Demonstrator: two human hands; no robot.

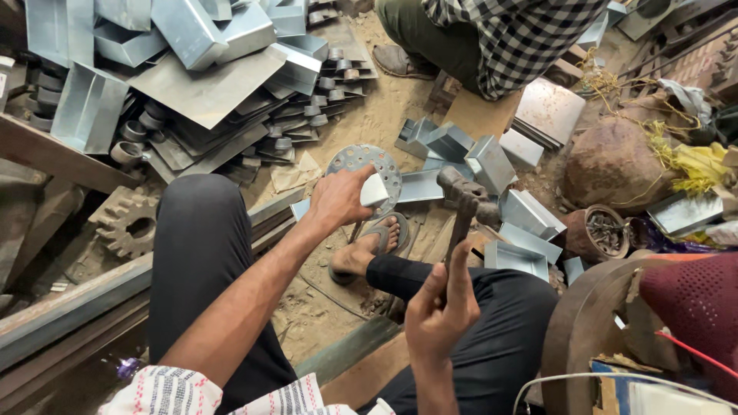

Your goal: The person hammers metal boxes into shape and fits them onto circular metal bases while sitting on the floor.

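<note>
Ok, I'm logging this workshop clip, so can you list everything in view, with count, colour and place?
folded sheet-metal boxes: a big pile, grey, top left
flat metal sheet: one, grey, on that pile
small metal rings: many, dark grey, beside the pile
loose metal boxes: several, grey, on the sandy ground at centre
perforated disc: one, grey, round, behind the left hand
gear wheel: one, rusty, left
metal rail: one, grey, lower left
boulder: one, brown, right
other person: one, checked shirt, top
sandal: one, grey, on the person's foot
small folded metal piece: one, pale grey, in the left hand
hammer: one, dark, in the right hand
left hand: one, centre
right hand: one, lower centre
</note>
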